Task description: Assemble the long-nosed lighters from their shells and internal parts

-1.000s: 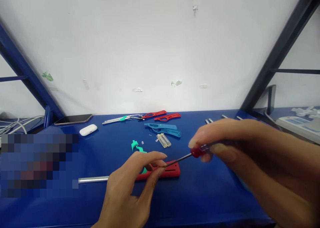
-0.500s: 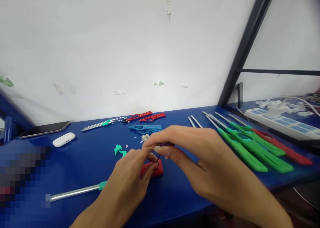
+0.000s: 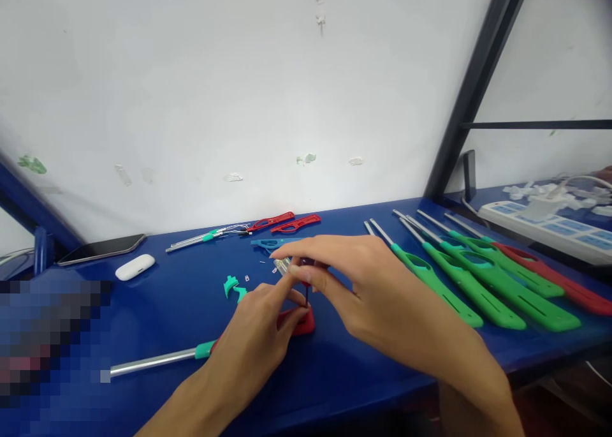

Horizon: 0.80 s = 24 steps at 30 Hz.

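With the clock centred on the two hands and twelve toward the wall, a red-handled stick lighter (image 3: 308, 326) lies in the middle on the blue table (image 3: 186, 306), its metal barrel pointing between eight and nine. The left hand (image 3: 261, 325) comes in from seven, closed narrowly around the red handle, its thumb on the near side. The right hand (image 3: 361, 277) comes in from four, pinching a screwdriver (image 3: 306, 295) between thumb and fingers; the shaft stands nearly upright and its tip meets the handle area at the left fingertips, the exact contact hidden. Teal plastic trigger pieces (image 3: 231, 287) lie between nine and ten, with a white earbud case (image 3: 135, 267) and a smartphone (image 3: 102, 250) farther that way. Silver tubes with wires (image 3: 191, 240) lie at ten. A clear fuel tank (image 3: 282, 266), partly covered by the right hand, and blue casing (image 3: 262, 244) are near eleven, red casing halves (image 3: 299, 222) beyond them. Toward three lie green-handled lighters (image 3: 454, 302) and a red one (image 3: 574, 288); a power strip (image 3: 549, 225) is past two.
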Each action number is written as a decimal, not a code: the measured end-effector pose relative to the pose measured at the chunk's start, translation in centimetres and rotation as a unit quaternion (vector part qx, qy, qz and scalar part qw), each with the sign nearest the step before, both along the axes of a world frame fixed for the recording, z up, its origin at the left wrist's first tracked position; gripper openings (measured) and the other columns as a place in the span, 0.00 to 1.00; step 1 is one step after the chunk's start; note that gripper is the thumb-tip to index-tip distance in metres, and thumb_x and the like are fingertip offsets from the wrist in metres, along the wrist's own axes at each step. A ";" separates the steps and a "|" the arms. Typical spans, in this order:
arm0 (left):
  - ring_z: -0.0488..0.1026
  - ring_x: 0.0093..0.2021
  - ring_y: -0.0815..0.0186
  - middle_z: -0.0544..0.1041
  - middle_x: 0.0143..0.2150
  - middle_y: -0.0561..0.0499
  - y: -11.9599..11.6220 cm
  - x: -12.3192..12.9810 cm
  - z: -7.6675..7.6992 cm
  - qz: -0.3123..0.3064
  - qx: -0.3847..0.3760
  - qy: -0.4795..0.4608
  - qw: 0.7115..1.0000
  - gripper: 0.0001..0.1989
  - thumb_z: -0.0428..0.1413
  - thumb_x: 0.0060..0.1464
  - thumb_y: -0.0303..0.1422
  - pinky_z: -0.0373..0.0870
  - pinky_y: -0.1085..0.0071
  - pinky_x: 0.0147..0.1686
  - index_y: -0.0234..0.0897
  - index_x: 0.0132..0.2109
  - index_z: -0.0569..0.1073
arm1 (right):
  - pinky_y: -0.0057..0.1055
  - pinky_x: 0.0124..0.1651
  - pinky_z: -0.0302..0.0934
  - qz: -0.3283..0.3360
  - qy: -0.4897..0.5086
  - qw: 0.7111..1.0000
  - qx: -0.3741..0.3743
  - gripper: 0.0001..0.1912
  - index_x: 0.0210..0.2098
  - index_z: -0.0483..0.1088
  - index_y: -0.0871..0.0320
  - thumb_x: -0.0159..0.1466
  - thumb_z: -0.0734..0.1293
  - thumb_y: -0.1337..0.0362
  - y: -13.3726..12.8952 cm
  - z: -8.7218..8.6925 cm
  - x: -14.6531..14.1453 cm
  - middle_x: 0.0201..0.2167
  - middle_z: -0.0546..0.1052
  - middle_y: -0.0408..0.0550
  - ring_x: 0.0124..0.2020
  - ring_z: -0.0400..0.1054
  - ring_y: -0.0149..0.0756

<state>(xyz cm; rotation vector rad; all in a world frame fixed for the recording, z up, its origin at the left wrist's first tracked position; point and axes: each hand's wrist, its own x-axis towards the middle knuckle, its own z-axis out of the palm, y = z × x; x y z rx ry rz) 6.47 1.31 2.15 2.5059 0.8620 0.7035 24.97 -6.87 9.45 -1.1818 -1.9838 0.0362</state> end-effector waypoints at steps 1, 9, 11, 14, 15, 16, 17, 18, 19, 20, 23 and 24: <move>0.84 0.43 0.57 0.87 0.43 0.54 0.0 0.0 0.0 -0.001 -0.005 0.002 1.000 0.14 0.54 0.64 0.27 0.78 0.62 0.45 0.45 0.52 0.76 | 0.22 0.55 0.67 -0.003 -0.002 1.000 0.000 0.16 0.58 0.78 0.56 0.76 0.64 0.71 0.1 -0.1 0.0 0.52 0.86 0.38 0.52 0.80 0.29; 0.84 0.44 0.56 0.85 0.43 0.54 -0.6 -0.1 -0.2 -0.002 -0.009 0.015 1.000 0.12 0.51 0.67 0.28 0.78 0.61 0.45 0.45 0.52 0.76 | 0.24 0.56 0.67 -0.015 -0.018 1.000 -0.003 0.17 0.60 0.78 0.55 0.76 0.65 0.70 0.0 -0.4 0.1 0.53 0.85 0.37 0.52 0.80 0.29; 0.83 0.45 0.54 0.85 0.46 0.52 -1.1 -0.5 -0.5 0.009 0.001 0.016 1.000 0.13 0.52 0.69 0.32 0.78 0.58 0.46 0.46 0.56 0.75 | 0.24 0.58 0.66 -0.021 -0.017 1.000 -0.003 0.17 0.60 0.77 0.55 0.76 0.64 0.70 -0.1 -0.5 0.1 0.55 0.85 0.35 0.55 0.79 0.28; 0.81 0.52 0.48 0.82 0.56 0.47 -1.8 -1.4 -1.5 0.039 0.029 0.012 0.999 0.15 0.55 0.69 0.37 0.77 0.50 0.50 0.47 0.60 0.75 | 0.25 0.61 0.64 -0.024 -0.016 1.000 -0.008 0.18 0.61 0.76 0.53 0.77 0.62 0.69 -0.2 -0.6 0.2 0.57 0.84 0.34 0.58 0.77 0.28; 0.80 0.54 0.47 0.81 0.57 0.46 -1.9 -1.7 -2.0 0.047 0.037 0.011 0.998 0.15 0.55 0.69 0.37 0.77 0.49 0.52 0.47 0.60 0.76 | 0.26 0.61 0.64 -0.018 -0.017 1.000 -0.013 0.18 0.62 0.76 0.52 0.78 0.61 0.69 -0.2 -0.7 0.2 0.57 0.83 0.33 0.58 0.77 0.28; 0.80 0.54 0.47 0.81 0.58 0.47 -2.0 -2.0 -2.5 0.051 0.043 0.010 0.998 0.14 0.55 0.69 0.36 0.77 0.48 0.52 0.48 0.59 0.78 | 0.26 0.60 0.65 -0.011 -0.019 1.000 -0.017 0.18 0.61 0.76 0.51 0.78 0.62 0.69 -0.1 -0.7 0.2 0.57 0.83 0.33 0.57 0.77 0.28; 0.80 0.54 0.48 0.81 0.57 0.48 -2.1 -2.3 -2.9 0.053 0.047 0.010 0.997 0.13 0.55 0.69 0.36 0.78 0.49 0.52 0.49 0.57 0.79 | 0.26 0.59 0.65 -0.004 -0.022 1.000 -0.019 0.17 0.60 0.76 0.51 0.78 0.62 0.69 0.0 -0.7 0.1 0.56 0.84 0.34 0.56 0.78 0.28; 0.80 0.53 0.50 0.81 0.56 0.48 -2.0 -2.5 -3.4 0.054 0.051 0.008 0.997 0.13 0.55 0.70 0.35 0.78 0.49 0.52 0.49 0.56 0.79 | 0.26 0.58 0.66 -0.001 -0.026 0.999 -0.020 0.16 0.59 0.76 0.51 0.78 0.63 0.69 0.1 -0.8 0.0 0.55 0.84 0.34 0.55 0.78 0.29; 0.80 0.53 0.51 0.82 0.55 0.49 -2.0 -2.7 -3.8 0.055 0.054 0.006 0.997 0.13 0.55 0.70 0.34 0.79 0.50 0.52 0.50 0.56 0.80 | 0.27 0.57 0.66 -0.005 -0.029 0.999 -0.023 0.15 0.57 0.77 0.50 0.77 0.63 0.69 0.3 -0.8 -0.1 0.54 0.84 0.35 0.54 0.79 0.30; 0.80 0.53 0.52 0.82 0.54 0.50 -1.9 -2.9 -4.1 0.056 0.058 0.002 0.997 0.13 0.55 0.70 0.33 0.79 0.51 0.53 0.51 0.56 0.80 | 0.28 0.56 0.67 -0.012 -0.030 0.999 -0.027 0.13 0.55 0.77 0.50 0.77 0.64 0.68 0.5 -0.9 -0.2 0.53 0.85 0.35 0.53 0.79 0.30; 0.79 0.53 0.53 0.81 0.54 0.50 -1.6 -3.3 -4.5 0.059 0.071 -0.010 0.996 0.14 0.55 0.70 0.32 0.79 0.52 0.53 0.50 0.58 0.79 | 0.30 0.55 0.68 -0.039 -0.018 0.998 -0.042 0.10 0.49 0.79 0.48 0.77 0.65 0.66 0.9 -1.0 -0.7 0.48 0.85 0.35 0.49 0.79 0.32; 0.79 0.53 0.53 0.81 0.54 0.50 -1.6 -3.4 -4.6 0.057 0.075 -0.014 0.995 0.14 0.56 0.70 0.32 0.79 0.52 0.53 0.50 0.58 0.79 | 0.30 0.55 0.68 -0.047 -0.013 0.998 -0.045 0.09 0.49 0.79 0.48 0.77 0.66 0.64 0.9 -1.0 -0.8 0.47 0.85 0.35 0.49 0.79 0.33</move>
